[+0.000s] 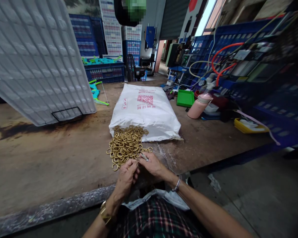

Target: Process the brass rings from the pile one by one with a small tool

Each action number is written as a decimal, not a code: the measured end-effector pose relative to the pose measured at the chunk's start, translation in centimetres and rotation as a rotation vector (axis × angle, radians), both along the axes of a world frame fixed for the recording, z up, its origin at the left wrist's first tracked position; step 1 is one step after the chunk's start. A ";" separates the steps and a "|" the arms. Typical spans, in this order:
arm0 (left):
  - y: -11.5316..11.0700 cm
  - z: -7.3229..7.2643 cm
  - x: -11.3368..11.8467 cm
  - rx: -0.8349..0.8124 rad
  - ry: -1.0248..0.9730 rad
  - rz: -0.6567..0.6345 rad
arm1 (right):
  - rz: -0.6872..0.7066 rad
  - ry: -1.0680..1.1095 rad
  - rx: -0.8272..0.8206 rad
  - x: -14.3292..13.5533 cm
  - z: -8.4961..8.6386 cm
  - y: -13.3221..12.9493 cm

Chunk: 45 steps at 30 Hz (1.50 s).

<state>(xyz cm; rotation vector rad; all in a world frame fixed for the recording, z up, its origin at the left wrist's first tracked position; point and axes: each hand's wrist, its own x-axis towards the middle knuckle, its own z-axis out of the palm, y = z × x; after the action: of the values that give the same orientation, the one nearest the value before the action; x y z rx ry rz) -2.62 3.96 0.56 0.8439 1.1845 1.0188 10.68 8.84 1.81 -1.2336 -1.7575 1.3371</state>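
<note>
My left hand [128, 172] is closed in a pinch at the near side of a heap of brass-coloured rings [126, 143]; its fingers mostly hide what they hold. Against its fingertips rests my right hand [152, 164], closed around a small grey metal tool [144, 156] whose kind I cannot make out. The rings spill from the open near end of a white woven sack [146, 109] with red printing, which lies flat on the brown table [72, 158]. A few single rings lie at the edges of the heap.
A large ribbed whitish container [44, 66] stands tilted at the left. On the right are a pink bottle [200, 107], a green tray [185, 98], a yellow tray [249, 126] and hoses. Blue and white crates fill the background, where another person is partly visible. The table's front edge runs close below my hands.
</note>
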 end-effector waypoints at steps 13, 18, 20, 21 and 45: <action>0.2 -0.1 0.4 0.052 -0.088 0.065 | 0.138 -0.524 0.349 0.9 -0.1 -1.1; 0.4 -0.3 0.4 0.044 -0.026 0.078 | 0.133 -0.645 0.365 0.6 0.2 -1.2; 0.3 -0.4 0.4 0.043 -0.003 0.078 | 0.126 -0.682 0.373 0.5 0.2 -1.1; 0.3 -0.4 0.5 0.044 0.004 0.078 | 0.124 -0.698 0.377 0.5 0.2 -1.1; 0.3 1.0 0.4 -0.099 -0.449 0.116 | -0.211 -0.782 0.327 5.3 -2.6 4.5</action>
<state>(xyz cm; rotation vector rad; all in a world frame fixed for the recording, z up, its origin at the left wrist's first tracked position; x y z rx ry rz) -2.24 4.31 1.58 0.4386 0.8961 1.1614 15.98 13.38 -0.83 -1.8197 -2.1480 0.4171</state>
